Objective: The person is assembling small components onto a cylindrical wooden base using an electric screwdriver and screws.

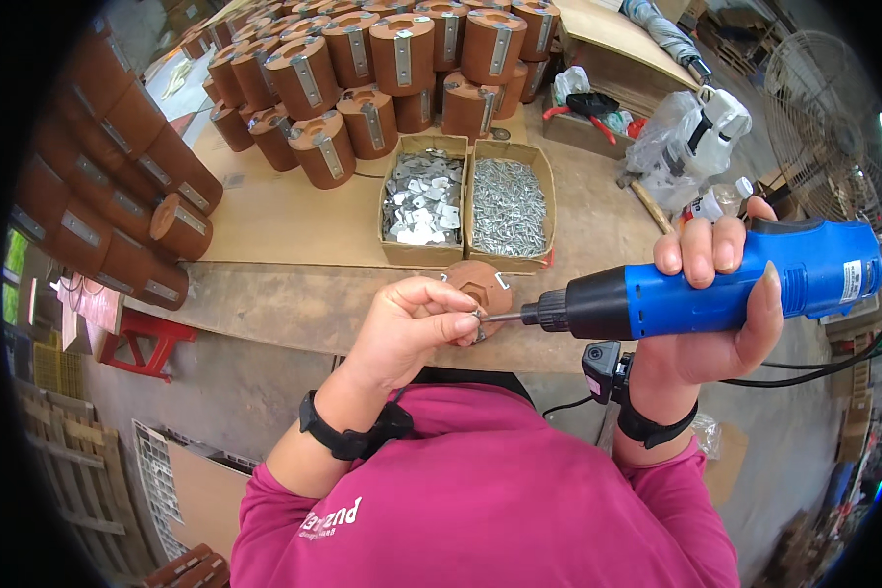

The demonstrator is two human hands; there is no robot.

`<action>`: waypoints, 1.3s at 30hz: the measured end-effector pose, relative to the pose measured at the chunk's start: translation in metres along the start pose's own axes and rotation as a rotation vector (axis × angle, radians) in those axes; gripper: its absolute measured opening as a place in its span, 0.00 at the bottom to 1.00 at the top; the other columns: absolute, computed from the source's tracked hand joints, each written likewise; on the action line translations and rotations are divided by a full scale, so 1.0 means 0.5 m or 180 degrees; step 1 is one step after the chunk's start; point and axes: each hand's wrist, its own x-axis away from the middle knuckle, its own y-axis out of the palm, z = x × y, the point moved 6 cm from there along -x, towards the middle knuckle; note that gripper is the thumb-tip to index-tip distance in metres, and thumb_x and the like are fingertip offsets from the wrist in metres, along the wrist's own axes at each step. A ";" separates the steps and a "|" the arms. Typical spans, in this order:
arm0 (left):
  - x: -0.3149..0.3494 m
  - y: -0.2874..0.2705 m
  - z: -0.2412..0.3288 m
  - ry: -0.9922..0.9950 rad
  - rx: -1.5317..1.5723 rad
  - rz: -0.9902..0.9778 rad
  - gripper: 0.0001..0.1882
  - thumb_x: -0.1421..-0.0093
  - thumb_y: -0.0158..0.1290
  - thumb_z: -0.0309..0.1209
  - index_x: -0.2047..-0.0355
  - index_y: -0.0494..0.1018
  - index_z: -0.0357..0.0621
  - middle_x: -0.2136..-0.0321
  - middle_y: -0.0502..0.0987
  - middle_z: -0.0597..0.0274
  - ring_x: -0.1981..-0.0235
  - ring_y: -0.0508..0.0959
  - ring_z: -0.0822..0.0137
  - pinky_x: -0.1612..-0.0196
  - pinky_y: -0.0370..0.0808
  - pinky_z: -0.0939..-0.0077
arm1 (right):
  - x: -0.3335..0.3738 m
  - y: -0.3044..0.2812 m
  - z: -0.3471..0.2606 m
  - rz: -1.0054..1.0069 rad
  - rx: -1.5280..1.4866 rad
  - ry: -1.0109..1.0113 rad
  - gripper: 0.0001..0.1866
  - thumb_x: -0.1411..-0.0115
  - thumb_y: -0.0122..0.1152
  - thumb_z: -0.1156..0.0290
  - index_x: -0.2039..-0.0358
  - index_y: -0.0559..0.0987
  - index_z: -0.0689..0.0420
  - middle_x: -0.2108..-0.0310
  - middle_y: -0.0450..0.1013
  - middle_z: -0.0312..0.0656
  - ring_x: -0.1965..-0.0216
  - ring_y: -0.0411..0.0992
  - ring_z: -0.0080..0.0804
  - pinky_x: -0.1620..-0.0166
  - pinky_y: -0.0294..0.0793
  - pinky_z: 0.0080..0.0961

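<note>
A: How are the hands disposed?

B: The left hand [402,328] pinches a small metal piece [479,314], probably a screw, at the tip of the driver bit [503,318]; the right hand [715,355] is wrapped round a blue power driver [696,304]. The hands stand apart, bridged by the tool.

A: Why this arrangement?

B: The driver lies nearly level, presumably so that the left fingertips can steady the piece against the bit. A brown cylinder [490,297] sits just beyond and partly beneath the left fingers. The cartons beyond it are likely placed for easy reach.

A: And the counts?

B: One driver; one cylinder beside the fingers; two open cartons, the left one [423,257] of metal tabs [426,201], the right one [508,263] of screws [508,206]. Tabs and screws are too numerous to count.
</note>
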 end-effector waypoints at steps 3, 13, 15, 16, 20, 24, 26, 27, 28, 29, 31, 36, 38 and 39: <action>0.008 -0.002 -0.009 -0.0018 0.0218 0.0011 0.08 0.54 0.53 0.17 0.71 0.71 0.39 0.75 0.73 0.54 0.75 0.74 0.65 0.71 0.72 0.74 | 0.007 0.007 0.004 -0.0013 0.0072 0.0023 0.25 0.46 0.41 0.66 0.49 0.52 0.61 0.72 0.63 0.40 0.73 0.63 0.29 0.66 0.67 0.35; 0.022 0.004 -0.018 -0.0141 0.0578 0.0047 0.08 0.53 0.53 0.18 0.72 0.71 0.41 0.77 0.73 0.55 0.76 0.73 0.65 0.73 0.72 0.72 | 0.013 0.021 -0.001 -0.0042 0.0124 -0.0013 0.26 0.46 0.44 0.65 0.48 0.52 0.60 0.71 0.63 0.40 0.73 0.63 0.29 0.67 0.67 0.34; 0.022 0.003 -0.019 -0.0115 0.0586 0.0058 0.07 0.53 0.53 0.18 0.72 0.72 0.41 0.77 0.73 0.55 0.77 0.73 0.65 0.73 0.72 0.72 | 0.014 0.021 -0.002 -0.0038 0.0202 -0.0014 0.28 0.47 0.46 0.65 0.48 0.52 0.60 0.72 0.63 0.39 0.74 0.63 0.29 0.67 0.67 0.34; 0.022 0.002 -0.020 -0.0091 0.0592 0.0071 0.07 0.53 0.53 0.18 0.72 0.72 0.41 0.77 0.73 0.55 0.77 0.73 0.65 0.73 0.71 0.73 | 0.015 0.022 -0.001 -0.0039 0.0202 -0.0011 0.28 0.47 0.46 0.65 0.48 0.52 0.60 0.72 0.63 0.39 0.74 0.63 0.29 0.67 0.67 0.34; 0.026 -0.003 -0.024 -0.0110 0.0555 0.0115 0.07 0.53 0.53 0.18 0.72 0.72 0.40 0.77 0.73 0.54 0.77 0.73 0.65 0.73 0.71 0.73 | 0.018 0.025 -0.001 -0.0019 0.0253 0.0005 0.29 0.48 0.48 0.64 0.48 0.51 0.60 0.73 0.63 0.39 0.75 0.64 0.29 0.68 0.67 0.34; 0.027 0.000 -0.023 -0.0119 0.0452 0.0030 0.06 0.51 0.52 0.18 0.71 0.71 0.35 0.75 0.74 0.58 0.74 0.75 0.70 0.70 0.75 0.79 | 0.017 0.040 0.002 -0.0329 0.0311 -0.0024 0.28 0.46 0.45 0.64 0.49 0.53 0.63 0.73 0.61 0.38 0.74 0.60 0.24 0.67 0.63 0.27; 0.027 0.000 -0.022 -0.0122 0.0399 0.0026 0.06 0.51 0.52 0.18 0.71 0.71 0.34 0.75 0.74 0.58 0.74 0.75 0.70 0.70 0.76 0.79 | 0.018 0.044 0.002 -0.0385 0.0360 -0.0001 0.28 0.47 0.45 0.64 0.48 0.52 0.63 0.73 0.60 0.37 0.74 0.60 0.24 0.67 0.63 0.27; 0.027 0.001 -0.022 -0.0154 0.0326 0.0046 0.06 0.51 0.52 0.18 0.71 0.71 0.34 0.75 0.74 0.58 0.74 0.75 0.71 0.69 0.75 0.80 | 0.019 0.047 0.001 -0.0437 0.0413 0.0019 0.29 0.47 0.46 0.64 0.48 0.51 0.63 0.73 0.60 0.37 0.74 0.61 0.25 0.67 0.63 0.27; 0.028 0.003 -0.021 -0.0187 0.0253 0.0065 0.06 0.51 0.52 0.18 0.71 0.71 0.34 0.75 0.74 0.58 0.74 0.75 0.71 0.69 0.75 0.80 | 0.019 0.047 -0.001 -0.0435 0.0417 0.0021 0.29 0.47 0.46 0.64 0.48 0.51 0.63 0.73 0.60 0.37 0.74 0.61 0.25 0.67 0.63 0.27; 0.028 0.008 -0.017 -0.0190 0.0256 0.0065 0.06 0.51 0.52 0.18 0.71 0.71 0.34 0.75 0.74 0.58 0.74 0.75 0.71 0.69 0.75 0.80 | 0.018 0.045 -0.001 -0.0396 0.0398 0.0079 0.30 0.48 0.48 0.65 0.48 0.51 0.61 0.73 0.62 0.39 0.75 0.63 0.28 0.68 0.65 0.31; 0.029 0.008 -0.010 -0.0228 -0.0563 0.0312 0.06 0.52 0.52 0.17 0.71 0.71 0.33 0.75 0.74 0.52 0.77 0.74 0.66 0.71 0.73 0.78 | 0.017 0.046 0.000 -0.0354 0.0380 0.0145 0.31 0.49 0.51 0.66 0.48 0.50 0.60 0.74 0.63 0.40 0.76 0.65 0.31 0.69 0.67 0.35; 0.014 0.027 0.034 0.0809 -0.2431 -0.0067 0.06 0.55 0.54 0.19 0.74 0.72 0.36 0.69 0.74 0.56 0.69 0.73 0.65 0.63 0.70 0.74 | 0.009 0.067 0.022 -0.0553 0.0714 0.0247 0.29 0.47 0.45 0.65 0.48 0.50 0.65 0.72 0.61 0.40 0.74 0.61 0.27 0.67 0.64 0.30; 0.020 0.053 0.055 0.1569 -0.3348 -0.0285 0.06 0.56 0.55 0.19 0.74 0.73 0.38 0.66 0.73 0.57 0.65 0.72 0.64 0.60 0.68 0.72 | 0.007 0.074 0.034 -0.0456 0.0755 0.0268 0.29 0.47 0.44 0.67 0.48 0.51 0.65 0.72 0.61 0.41 0.74 0.62 0.29 0.67 0.65 0.31; 0.022 0.059 0.061 0.1631 -0.3600 -0.0098 0.07 0.58 0.55 0.20 0.76 0.73 0.39 0.64 0.72 0.58 0.61 0.69 0.62 0.57 0.65 0.70 | 0.006 0.074 0.045 -0.0382 0.1006 0.0361 0.28 0.48 0.44 0.68 0.49 0.51 0.65 0.73 0.62 0.41 0.74 0.62 0.29 0.68 0.66 0.30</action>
